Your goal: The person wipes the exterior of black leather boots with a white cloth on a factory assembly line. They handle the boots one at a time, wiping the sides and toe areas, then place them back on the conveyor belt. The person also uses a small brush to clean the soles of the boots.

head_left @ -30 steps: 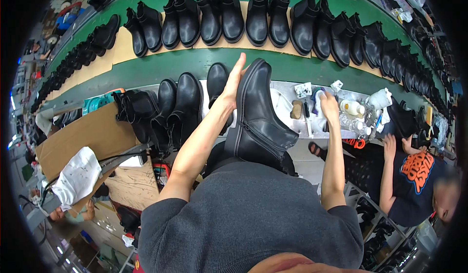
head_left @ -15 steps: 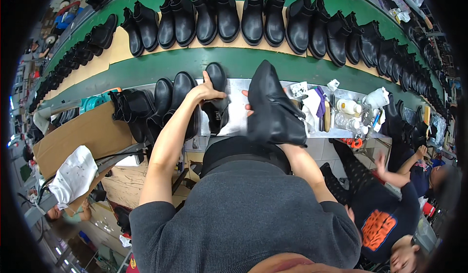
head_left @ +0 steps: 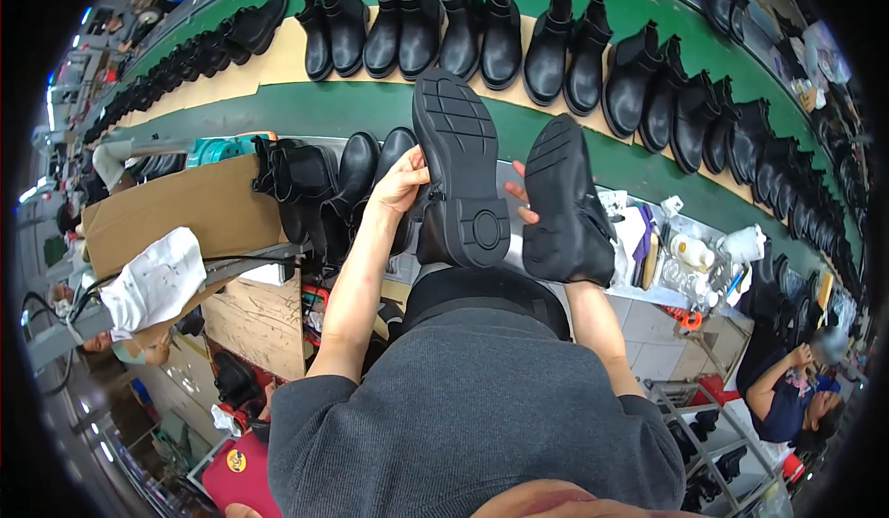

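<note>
"Black, mostly. Held how, and where?"

"Had the left hand closed on the side edge of a sole-up boot, with toe reaching out beyond the grip. Showed a tilted boot just to the right of that grip, backed by the right hand, with only some fingers visible past the boot's left edge; impossible to tell how firmly gripped."

"Safe enough?"

"Doubtful, as a judgement. Could have let the tilted boot roll off the right hand, through too flat a support underneath. Could also have scuffed both, by knocking one against the other across so narrow a gap between the grips."

"And left of the left grip?"

"Saw more boots near that hand. Could have nudged those over with a careless swing."

"Containers anywhere?"

"Yes, to the right of the right grip, past a white cloth. Saw a pale bottle, partly yellowish, of uncertain contents; just below, clear plastic containers, with insides too small to read; and farther right, a white container, too opaque to judge. Could have toppled any of these with a wide sweep of the right hand, perhaps spilling onto the cloth."

"And inside the two boots?"

"Impossible to say, with openings turned away or hidden."
</note>
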